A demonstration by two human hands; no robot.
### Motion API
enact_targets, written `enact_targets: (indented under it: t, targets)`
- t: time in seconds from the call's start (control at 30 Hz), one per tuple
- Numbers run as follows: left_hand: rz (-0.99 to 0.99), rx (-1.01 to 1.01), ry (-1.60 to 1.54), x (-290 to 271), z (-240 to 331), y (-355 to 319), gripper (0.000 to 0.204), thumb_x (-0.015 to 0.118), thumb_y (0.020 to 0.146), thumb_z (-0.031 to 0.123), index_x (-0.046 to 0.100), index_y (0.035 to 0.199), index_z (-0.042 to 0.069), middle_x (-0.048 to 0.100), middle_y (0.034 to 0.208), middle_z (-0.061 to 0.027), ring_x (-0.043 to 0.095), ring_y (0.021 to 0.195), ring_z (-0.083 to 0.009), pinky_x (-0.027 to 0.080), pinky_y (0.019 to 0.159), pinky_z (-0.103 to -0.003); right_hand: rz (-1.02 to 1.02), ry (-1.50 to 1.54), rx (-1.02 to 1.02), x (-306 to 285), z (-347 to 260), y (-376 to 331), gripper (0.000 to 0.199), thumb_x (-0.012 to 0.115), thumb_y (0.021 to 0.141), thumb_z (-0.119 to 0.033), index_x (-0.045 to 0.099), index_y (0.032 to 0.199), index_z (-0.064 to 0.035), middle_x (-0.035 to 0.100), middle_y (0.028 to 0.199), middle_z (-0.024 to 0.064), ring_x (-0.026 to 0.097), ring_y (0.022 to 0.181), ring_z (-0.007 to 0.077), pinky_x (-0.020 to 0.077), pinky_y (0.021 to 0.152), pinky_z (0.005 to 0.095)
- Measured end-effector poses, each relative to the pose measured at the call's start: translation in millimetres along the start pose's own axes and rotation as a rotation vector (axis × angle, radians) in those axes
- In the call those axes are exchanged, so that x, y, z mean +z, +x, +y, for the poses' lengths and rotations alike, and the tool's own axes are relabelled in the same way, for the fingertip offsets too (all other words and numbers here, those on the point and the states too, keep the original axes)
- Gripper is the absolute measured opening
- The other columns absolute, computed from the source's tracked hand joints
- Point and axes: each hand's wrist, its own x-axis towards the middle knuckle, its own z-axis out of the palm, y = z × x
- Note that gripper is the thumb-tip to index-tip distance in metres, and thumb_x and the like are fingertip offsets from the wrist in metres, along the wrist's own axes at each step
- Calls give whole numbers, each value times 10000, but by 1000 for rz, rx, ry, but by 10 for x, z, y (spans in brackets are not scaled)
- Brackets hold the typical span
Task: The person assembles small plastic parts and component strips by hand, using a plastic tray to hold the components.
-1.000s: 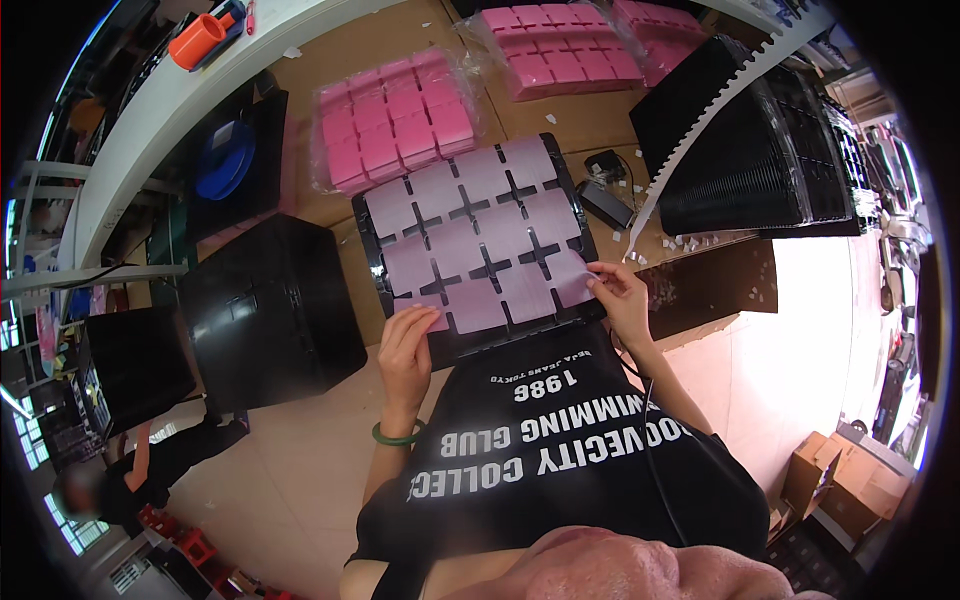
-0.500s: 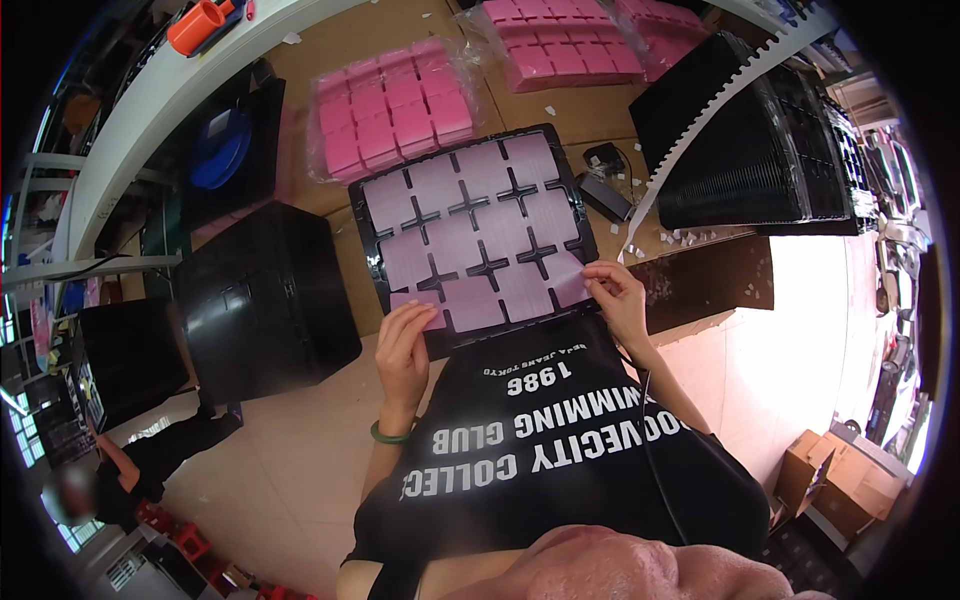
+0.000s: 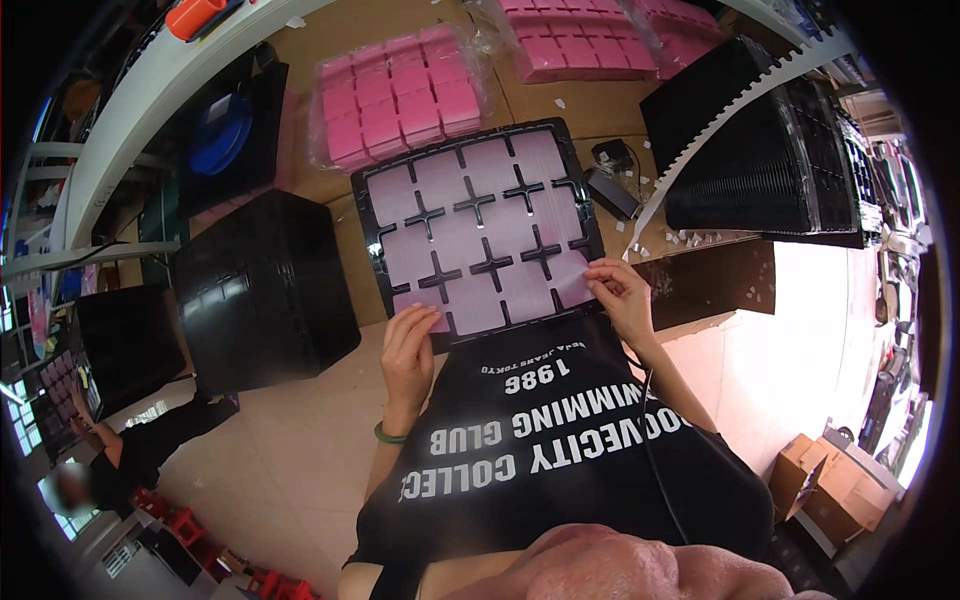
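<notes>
A thin pale pink foam sheet (image 3: pixel 468 240) with cross-shaped cutouts lies on a black plastic tray (image 3: pixel 372 215) in front of my body. Black raised crosses of the tray show through the cutouts. My left hand (image 3: pixel 408 345) pinches the sheet's near left corner between thumb and fingers. At the near right corner my right hand (image 3: pixel 622 295) grips the same sheet, with thumb and forefinger together. The sheet's near edge lies close to the tray's near rim. Both hands hide small parts of those corners.
Bagged stacks of pink foam sheets (image 3: pixel 400 95) lie beyond the tray. A tall stack of black trays (image 3: pixel 735 150) stands right, behind a white toothed strip (image 3: pixel 690 135). Left are more black trays (image 3: pixel 265 300). A small black box (image 3: pixel 612 193) and white scraps lie nearby. A co-worker (image 3: pixel 150 440) is far left.
The sheet's near edge lies flatter and straighter along the tray's near side, its raised flap near the left smoothed down. Both hands keep their corners. The whole view has shifted slightly.
</notes>
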Motion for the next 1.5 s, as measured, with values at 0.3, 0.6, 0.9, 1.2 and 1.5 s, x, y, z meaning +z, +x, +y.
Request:
enact_targets:
  t: [0.3,0.6,0.9,1.2,1.5]
  targets:
    - [-75,-18,157,-15,7,-72,248,587,732,-26,685,954,28,643,1079,-89,550,1130,-304,388,1008,-412,-62,-404,-115,-62,-92,56,181,705,777,-78,719,954,-44,611,1102,76,554,998,198,481,790,291]
    - [272,-227,262,188,-823,1138,434,685,793,272,598,1157,53,536,1152,-157,492,1112,-331,347,991,-433,277,-555,-296,195,-18,1805,699,779,702,-420,545,1285,-114,521,1268,156,440,1201,331,354,1024,408]
    - [91,-523,32,316,-1648,1624,781,792,686,468,526,1263,14,552,1132,-257,545,1075,-376,454,909,-421,167,-392,-155,414,294,2426,977,812,609,-542,444,1373,-56,460,1358,203,414,1289,360,338,1071,429]
    - [91,-542,36,181,-1423,1352,770,780,727,454,512,1281,-9,548,1194,-224,571,1043,-320,470,863,-381,207,-354,-151,296,121,2076,921,830,608,-484,483,1341,-48,482,1328,230,449,1251,368,348,1056,432]
    - [-23,-573,130,-38,-602,-44,929,791,740,434,340,1406,-31,458,1319,-218,485,1174,-331,412,955,-407,97,-375,-78,83,234,386,975,845,620,-402,370,1421,-114,363,1434,193,307,1337,379,259,1106,468]
